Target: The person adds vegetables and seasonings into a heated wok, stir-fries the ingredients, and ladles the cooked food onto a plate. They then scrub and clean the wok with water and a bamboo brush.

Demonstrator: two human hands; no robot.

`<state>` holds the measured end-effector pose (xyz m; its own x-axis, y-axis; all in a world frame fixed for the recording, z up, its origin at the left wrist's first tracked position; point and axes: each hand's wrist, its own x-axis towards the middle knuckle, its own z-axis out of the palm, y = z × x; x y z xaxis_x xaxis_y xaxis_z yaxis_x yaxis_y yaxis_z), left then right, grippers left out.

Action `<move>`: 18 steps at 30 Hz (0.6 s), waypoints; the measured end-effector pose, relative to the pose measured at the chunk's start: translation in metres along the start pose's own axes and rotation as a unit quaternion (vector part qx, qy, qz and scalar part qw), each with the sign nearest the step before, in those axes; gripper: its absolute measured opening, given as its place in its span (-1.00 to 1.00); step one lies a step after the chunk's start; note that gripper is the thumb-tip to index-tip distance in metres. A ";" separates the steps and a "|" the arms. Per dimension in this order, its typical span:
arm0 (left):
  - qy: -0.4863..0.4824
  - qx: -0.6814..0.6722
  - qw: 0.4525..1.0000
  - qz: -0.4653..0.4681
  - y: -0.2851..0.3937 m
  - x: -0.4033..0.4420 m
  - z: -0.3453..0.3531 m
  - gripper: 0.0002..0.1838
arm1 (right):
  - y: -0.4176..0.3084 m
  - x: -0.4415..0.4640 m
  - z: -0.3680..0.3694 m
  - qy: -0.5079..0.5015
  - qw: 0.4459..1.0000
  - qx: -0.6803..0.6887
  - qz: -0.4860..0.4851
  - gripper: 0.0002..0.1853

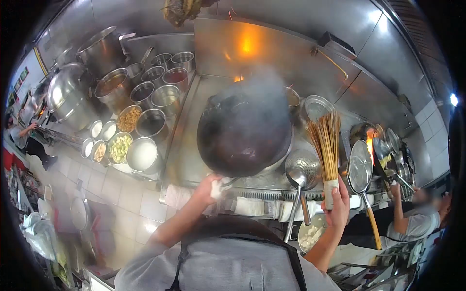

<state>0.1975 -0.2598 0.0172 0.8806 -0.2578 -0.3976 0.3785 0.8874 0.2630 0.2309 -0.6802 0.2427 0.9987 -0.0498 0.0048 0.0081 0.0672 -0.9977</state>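
A dark, smoking wok stands tilted over the stove, its inside turned away from me. My left hand is closed around its near handle through a white cloth. In my right hand a bamboo wok brush is held upright by its pale wrapped end, bristles pointing up, to the right of the wok. Between wok and brush lie a ladle and a perforated skimmer. A wire-mesh strainer with a wooden handle rests just right of the brush.
Several metal pots and bowls of ingredients, one with chopped green pieces, crowd the left counter. Flame rises at the right, where a co-worker handles another pan. A bowl of white pieces sits below the ladle. A brass-coloured tap projects from the back wall.
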 end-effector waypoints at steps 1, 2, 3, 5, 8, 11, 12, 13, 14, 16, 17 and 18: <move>0.040 0.038 0.998 0.032 -0.008 0.017 0.012 -0.74 | 0.001 0.013 0.005 0.003 1.000 0.003 0.001 -0.39; 0.081 0.074 0.992 0.064 -0.019 0.034 0.022 -0.77 | 0.004 0.026 0.007 0.004 1.000 0.006 0.002 -0.40; 0.077 0.070 0.990 0.096 -0.033 0.061 0.012 -0.80 | 0.011 0.040 0.006 -0.020 1.000 0.018 0.003 -0.40; 0.117 0.158 0.969 0.150 -0.050 0.079 0.056 -0.76 | 0.019 0.060 0.012 -0.039 0.999 0.014 0.028 -0.40; 0.251 0.493 0.801 0.227 -0.055 0.106 0.057 -0.49 | 0.037 0.080 0.041 -0.110 0.991 0.000 0.082 -0.36; 0.335 0.392 0.836 0.189 -0.042 0.046 0.099 -0.35 | 0.065 0.078 0.085 -0.189 0.971 0.046 0.140 -0.39; 0.308 0.362 0.855 0.209 -0.042 0.035 0.084 -0.33 | 0.076 0.075 0.096 -0.257 0.953 0.054 0.149 -0.43; 0.279 0.331 0.872 0.228 -0.042 0.023 0.069 -0.30 | 0.084 0.069 0.112 -0.291 0.936 0.062 0.188 -0.44; 0.312 0.376 0.841 0.234 -0.038 0.020 0.016 -0.33 | 0.091 0.059 0.128 -0.319 0.918 0.067 0.226 -0.45; 0.385 0.458 0.765 0.238 -0.014 -0.035 -0.012 -0.33 | 0.119 0.045 0.161 -0.357 0.879 0.073 0.307 -0.46; 0.428 0.492 0.721 0.236 -0.002 -0.076 0.003 -0.30 | 0.140 0.038 0.177 -0.375 0.869 0.038 0.320 -0.46; 0.452 0.541 0.668 0.239 0.006 -0.091 -0.013 -0.28 | 0.145 0.027 0.194 -0.427 0.845 0.026 0.321 -0.39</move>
<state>0.1161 -0.2257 0.0435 0.6272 0.7265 -0.2807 0.5311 -0.1354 0.8364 0.2689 -0.4785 0.1118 0.4704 0.7488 -0.4670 -0.5689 -0.1472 -0.8091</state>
